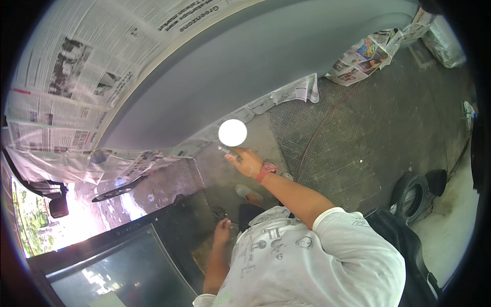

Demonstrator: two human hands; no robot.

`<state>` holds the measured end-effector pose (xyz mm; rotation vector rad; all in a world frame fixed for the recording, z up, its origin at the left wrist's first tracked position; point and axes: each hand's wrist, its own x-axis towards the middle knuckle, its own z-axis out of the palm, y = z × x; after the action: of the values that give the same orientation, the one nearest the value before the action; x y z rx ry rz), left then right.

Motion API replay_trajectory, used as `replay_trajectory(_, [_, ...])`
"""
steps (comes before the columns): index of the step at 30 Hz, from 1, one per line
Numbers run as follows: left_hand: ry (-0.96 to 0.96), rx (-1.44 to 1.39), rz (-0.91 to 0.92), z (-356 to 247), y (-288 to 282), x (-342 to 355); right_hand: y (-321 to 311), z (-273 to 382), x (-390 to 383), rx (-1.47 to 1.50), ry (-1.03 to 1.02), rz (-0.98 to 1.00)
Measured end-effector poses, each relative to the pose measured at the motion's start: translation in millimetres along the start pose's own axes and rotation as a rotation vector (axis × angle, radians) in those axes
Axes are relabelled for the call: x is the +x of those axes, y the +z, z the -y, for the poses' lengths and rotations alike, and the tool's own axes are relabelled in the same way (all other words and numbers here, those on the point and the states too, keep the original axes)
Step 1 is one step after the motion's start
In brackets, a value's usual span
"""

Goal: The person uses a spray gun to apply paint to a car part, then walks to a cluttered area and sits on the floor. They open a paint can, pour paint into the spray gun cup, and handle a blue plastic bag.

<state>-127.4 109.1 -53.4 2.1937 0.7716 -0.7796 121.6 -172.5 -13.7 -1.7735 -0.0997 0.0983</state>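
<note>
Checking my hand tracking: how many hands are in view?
2: the right hand, just below the round white object in the picture, with a red watch at its wrist; the left hand, lower and farther left. No others show.

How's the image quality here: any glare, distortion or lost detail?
In the head view, daylight washes out the ground at lower left; in the head view, glare patches the dark glass; in the head view, the fisheye lens leaves a dark curved border; in the head view, the white disc by the right hand shows no surface detail.
</note>
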Motion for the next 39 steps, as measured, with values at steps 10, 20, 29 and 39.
replay_trajectory(10, [0.040,0.137,0.048,-53.3,6.4,-8.8,-155.9,-40.1,10.2,-0.179,0.219,-0.234])
replay_trajectory(20, [0.220,0.326,0.181,-160.4,23.2,31.4,-378.4,-1.0,-170.8,-0.610,0.168,-0.943])
replay_trajectory(29, [0.300,0.533,0.449,-220.1,102.5,169.9,-314.6,-0.1,-381.8,-0.623,0.594,-0.926])
replay_trajectory(39, [0.518,0.866,0.629,-462.9,280.8,180.0,-264.7,-64.0,-405.6,-0.251,0.928,-1.050])
